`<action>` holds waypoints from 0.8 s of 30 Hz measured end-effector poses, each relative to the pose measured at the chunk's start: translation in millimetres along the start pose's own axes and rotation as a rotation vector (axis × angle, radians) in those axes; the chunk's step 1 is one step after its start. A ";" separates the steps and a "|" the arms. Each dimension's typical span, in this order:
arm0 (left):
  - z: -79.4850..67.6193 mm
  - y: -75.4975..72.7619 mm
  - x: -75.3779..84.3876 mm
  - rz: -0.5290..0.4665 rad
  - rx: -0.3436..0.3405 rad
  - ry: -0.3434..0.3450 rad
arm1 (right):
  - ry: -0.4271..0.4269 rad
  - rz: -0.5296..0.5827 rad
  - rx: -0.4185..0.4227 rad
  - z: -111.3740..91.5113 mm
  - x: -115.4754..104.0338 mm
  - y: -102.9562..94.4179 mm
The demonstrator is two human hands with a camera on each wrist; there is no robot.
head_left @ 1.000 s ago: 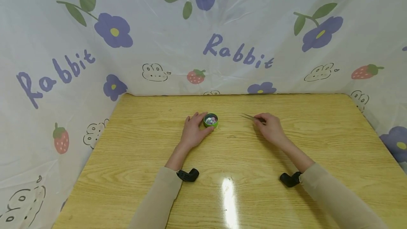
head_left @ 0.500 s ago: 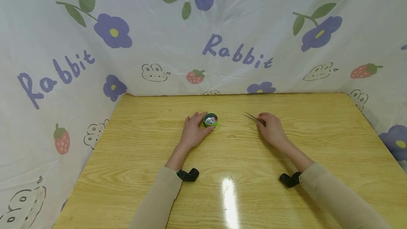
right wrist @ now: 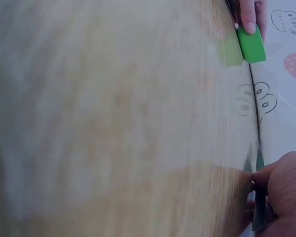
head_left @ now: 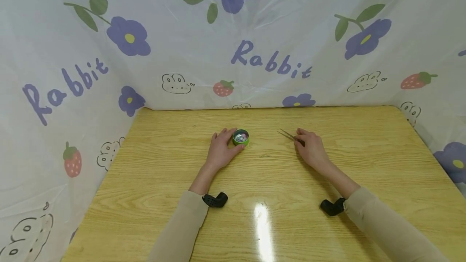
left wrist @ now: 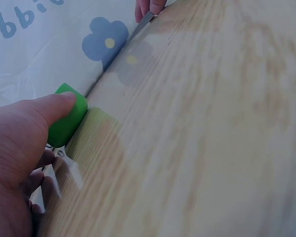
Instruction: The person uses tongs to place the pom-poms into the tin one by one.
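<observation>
A small round tin [head_left: 240, 144], green outside and shiny inside, stands upright on the wooden table with several small pink, white and purplish bits [head_left: 243, 136] in it. My left hand [head_left: 221, 148] holds it from the left, thumb on the near side and fingers around the back. In the left wrist view, the thumb presses the green wall [left wrist: 66, 121]. To the right of the tin, my right hand [head_left: 312, 148] pinches a pair of metal tweezers [head_left: 294, 138]. Their two tips point left toward the tin, slightly apart, with nothing visible between them.
The wooden table [head_left: 182, 124] ends at the back against a white curtain [head_left: 196, 55] printed with flowers, strawberries and "Rabbit". A black wrist device [head_left: 216, 200] sits on the left wrist, another wrist device [head_left: 332, 206] on the right. Light glares on the table's near middle.
The right hand and tweezers have shifted slightly right, away from the tin, and the tweezers' tips have tilted a little toward the back. The left hand and tin have stayed in place.
</observation>
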State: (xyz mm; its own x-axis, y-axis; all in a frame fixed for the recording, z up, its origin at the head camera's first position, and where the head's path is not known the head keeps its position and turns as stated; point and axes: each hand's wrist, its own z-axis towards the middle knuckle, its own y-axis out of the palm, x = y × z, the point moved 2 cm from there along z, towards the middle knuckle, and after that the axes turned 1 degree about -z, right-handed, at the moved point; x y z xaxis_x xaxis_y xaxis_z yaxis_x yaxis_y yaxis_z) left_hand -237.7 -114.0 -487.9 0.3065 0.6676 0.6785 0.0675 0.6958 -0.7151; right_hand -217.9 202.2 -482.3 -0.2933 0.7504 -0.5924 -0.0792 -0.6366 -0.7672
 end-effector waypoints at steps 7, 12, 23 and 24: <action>1.3 0.6 -1.3 0.002 0.002 0.007 | 0.021 -0.012 0.001 -0.8 0.6 1.2; 1.1 0.4 -0.9 -0.003 0.002 0.005 | 0.033 0.001 -0.018 -0.3 1.0 -0.2; 3.6 0.2 -2.4 -0.008 -0.024 -0.036 | 0.019 -0.003 -0.073 0.3 -3.8 -13.1; 3.7 -0.3 -2.4 -0.011 -0.026 -0.044 | 0.008 -0.024 -0.073 0.2 -4.1 -14.3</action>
State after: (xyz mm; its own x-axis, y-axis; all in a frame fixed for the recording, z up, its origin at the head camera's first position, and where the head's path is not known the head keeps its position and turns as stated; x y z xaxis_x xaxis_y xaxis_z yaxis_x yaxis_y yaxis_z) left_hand -242.0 -114.8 -488.7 0.2637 0.6711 0.6929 0.0958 0.6966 -0.7111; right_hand -215.8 208.2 -468.9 -0.2848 0.7667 -0.5753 -0.0160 -0.6039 -0.7969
